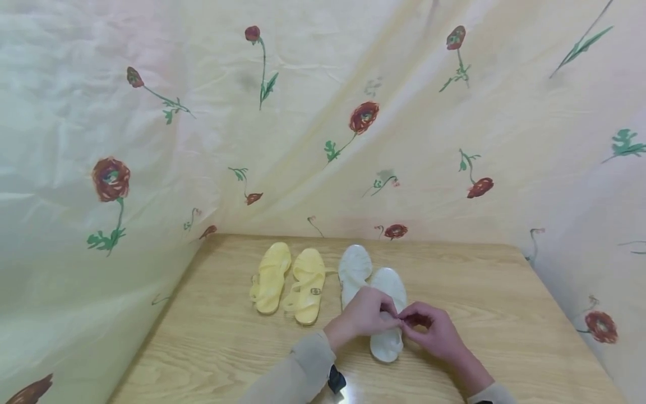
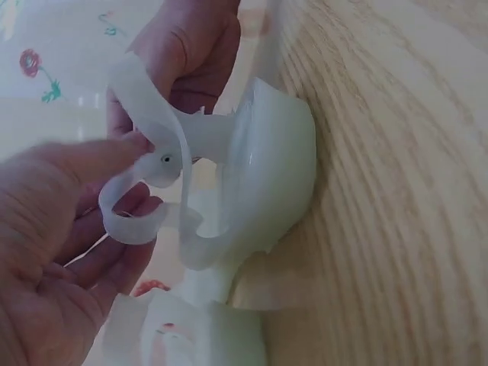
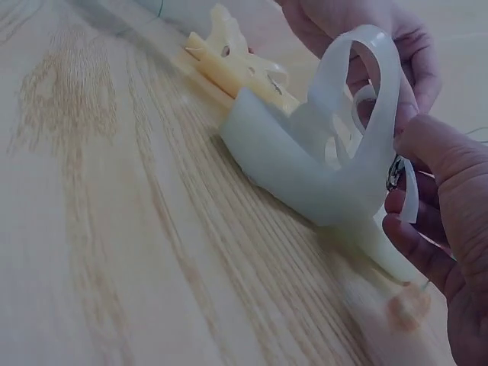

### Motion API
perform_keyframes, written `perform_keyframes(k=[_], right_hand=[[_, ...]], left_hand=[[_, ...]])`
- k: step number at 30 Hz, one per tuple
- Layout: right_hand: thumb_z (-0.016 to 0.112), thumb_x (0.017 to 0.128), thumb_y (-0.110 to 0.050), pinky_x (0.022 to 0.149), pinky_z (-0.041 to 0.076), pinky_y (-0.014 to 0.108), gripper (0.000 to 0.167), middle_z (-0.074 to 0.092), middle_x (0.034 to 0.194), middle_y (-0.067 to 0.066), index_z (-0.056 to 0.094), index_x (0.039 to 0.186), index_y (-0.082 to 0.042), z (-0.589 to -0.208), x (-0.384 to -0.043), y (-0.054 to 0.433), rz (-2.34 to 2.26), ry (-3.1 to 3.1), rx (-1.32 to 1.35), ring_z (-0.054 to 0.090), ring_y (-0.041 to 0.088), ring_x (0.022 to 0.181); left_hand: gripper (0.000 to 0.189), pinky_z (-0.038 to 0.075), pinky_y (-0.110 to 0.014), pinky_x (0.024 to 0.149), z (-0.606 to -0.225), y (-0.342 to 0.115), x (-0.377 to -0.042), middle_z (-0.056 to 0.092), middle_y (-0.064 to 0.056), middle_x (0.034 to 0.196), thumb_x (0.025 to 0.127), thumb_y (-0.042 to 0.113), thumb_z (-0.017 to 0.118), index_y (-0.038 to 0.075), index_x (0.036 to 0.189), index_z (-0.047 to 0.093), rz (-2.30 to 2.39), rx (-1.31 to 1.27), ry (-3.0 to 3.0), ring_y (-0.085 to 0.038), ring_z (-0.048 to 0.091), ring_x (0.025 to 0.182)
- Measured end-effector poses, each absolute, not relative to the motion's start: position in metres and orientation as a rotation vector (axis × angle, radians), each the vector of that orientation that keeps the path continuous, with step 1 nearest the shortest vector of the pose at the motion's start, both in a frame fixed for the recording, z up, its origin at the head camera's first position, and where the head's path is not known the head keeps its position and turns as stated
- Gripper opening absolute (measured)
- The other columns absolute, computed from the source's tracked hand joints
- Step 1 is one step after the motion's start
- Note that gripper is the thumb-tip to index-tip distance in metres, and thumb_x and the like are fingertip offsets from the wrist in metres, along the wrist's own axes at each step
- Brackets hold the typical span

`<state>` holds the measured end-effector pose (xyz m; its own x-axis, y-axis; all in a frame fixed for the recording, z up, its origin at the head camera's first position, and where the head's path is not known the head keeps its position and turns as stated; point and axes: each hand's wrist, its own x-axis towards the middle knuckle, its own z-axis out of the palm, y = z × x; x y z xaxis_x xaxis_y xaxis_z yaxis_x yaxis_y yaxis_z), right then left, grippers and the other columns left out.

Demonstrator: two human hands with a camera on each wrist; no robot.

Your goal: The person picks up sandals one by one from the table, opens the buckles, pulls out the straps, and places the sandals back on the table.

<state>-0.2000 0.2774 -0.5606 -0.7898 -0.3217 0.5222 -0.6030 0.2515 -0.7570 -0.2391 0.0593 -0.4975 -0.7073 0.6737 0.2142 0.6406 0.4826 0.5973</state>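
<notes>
The right-hand white sandal of a pair lies sole down on the table, under both hands. My left hand reaches over it and pinches its ankle strap between thumb and fingers. From the other side my right hand pinches the strap end by the small metal buckle. The fingertips of both hands meet above the sandal's heel part. The strap stands up in a loop in both wrist views. Just to the left, the other white sandal is partly hidden behind my left hand.
Two yellow sandals, one on the left and one on the right, lie left of the white pair. All stand on a wood-grain table. Flower-printed cloth hangs behind the table and along both sides.
</notes>
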Motion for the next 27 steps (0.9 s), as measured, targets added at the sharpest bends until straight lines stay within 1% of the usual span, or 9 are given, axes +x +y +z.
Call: perform_keyframes(k=[4,6,10,16,18,22,25,27], right_hand=[[0.076,0.085,0.017,0.072,0.062,0.023,0.03,0.075,0.095,0.003,0.072,0.103,-0.006,-0.5606,-0.2008,0.2782,1.574,-2.272,0.85,0.071,0.006,0.083],[0.076,0.084,0.018,0.072,0.062,0.023,0.03,0.073,0.094,0.004,0.07,0.102,-0.006,-0.5612,-0.2015,0.2786,1.577,-2.274,0.853,0.07,0.007,0.083],[0.075,0.083,0.019,0.072,0.062,0.022,0.032,0.072,0.093,0.006,0.069,0.1,-0.007,-0.5618,-0.2015,0.2792,1.572,-2.276,0.859,0.07,0.008,0.083],[0.075,0.084,0.018,0.072,0.062,0.022,0.031,0.073,0.093,0.008,0.07,0.101,-0.008,-0.5595,-0.2024,0.2766,1.572,-2.266,0.871,0.07,0.008,0.083],[0.076,0.085,0.018,0.072,0.062,0.022,0.03,0.073,0.093,0.008,0.071,0.102,-0.007,-0.5595,-0.2027,0.2765,1.588,-2.257,0.873,0.07,0.006,0.083],[0.076,0.086,0.017,0.072,0.063,0.022,0.028,0.075,0.095,0.008,0.073,0.103,-0.004,-0.5623,-0.2033,0.2784,1.641,-2.243,0.874,0.071,0.005,0.084],[0.076,0.087,0.016,0.072,0.063,0.023,0.027,0.075,0.096,0.007,0.072,0.104,-0.005,-0.5634,-0.2034,0.2802,1.655,-2.257,0.876,0.072,0.005,0.086],[0.076,0.087,0.016,0.072,0.063,0.023,0.027,0.074,0.096,0.008,0.071,0.104,-0.005,-0.5627,-0.2028,0.2816,1.647,-2.262,0.883,0.072,0.006,0.086]], left_hand=[[0.006,0.043,0.001,0.07,-0.4957,0.0604,-0.2411,0.083,0.009,0.087,0.092,0.025,0.085,0.018,0.091,0.087,0.856,1.327,2.742,0.013,0.062,0.072],[0.006,0.042,0.002,0.069,-0.4958,0.0602,-0.2414,0.083,0.009,0.089,0.093,0.026,0.085,0.02,0.093,0.087,0.805,1.359,2.76,0.014,0.061,0.072],[0.006,0.042,0.002,0.068,-0.498,0.0592,-0.2408,0.083,0.006,0.089,0.094,0.023,0.084,0.017,0.092,0.086,0.863,1.343,2.726,0.015,0.059,0.072],[0.006,0.044,0.0,0.072,-0.4998,0.0563,-0.2408,0.082,0.008,0.087,0.092,0.021,0.085,0.016,0.09,0.086,0.972,1.283,2.718,0.011,0.062,0.078],[0.005,0.043,-0.001,0.073,-0.4986,0.0568,-0.241,0.082,0.01,0.088,0.091,0.022,0.085,0.017,0.091,0.085,0.942,1.287,2.733,0.01,0.062,0.079],[0.01,0.043,0.001,0.075,-0.4952,0.0591,-0.2409,0.083,0.012,0.092,0.092,0.03,0.085,0.021,0.096,0.086,0.765,1.37,2.787,0.01,0.067,0.08],[0.009,0.043,0.002,0.074,-0.4947,0.0599,-0.2405,0.083,0.011,0.092,0.094,0.03,0.084,0.022,0.097,0.087,0.691,1.414,2.802,0.01,0.069,0.078],[0.008,0.043,0.002,0.071,-0.4955,0.0598,-0.2401,0.083,0.01,0.091,0.094,0.028,0.083,0.021,0.096,0.087,0.707,1.417,2.796,0.012,0.066,0.075]])
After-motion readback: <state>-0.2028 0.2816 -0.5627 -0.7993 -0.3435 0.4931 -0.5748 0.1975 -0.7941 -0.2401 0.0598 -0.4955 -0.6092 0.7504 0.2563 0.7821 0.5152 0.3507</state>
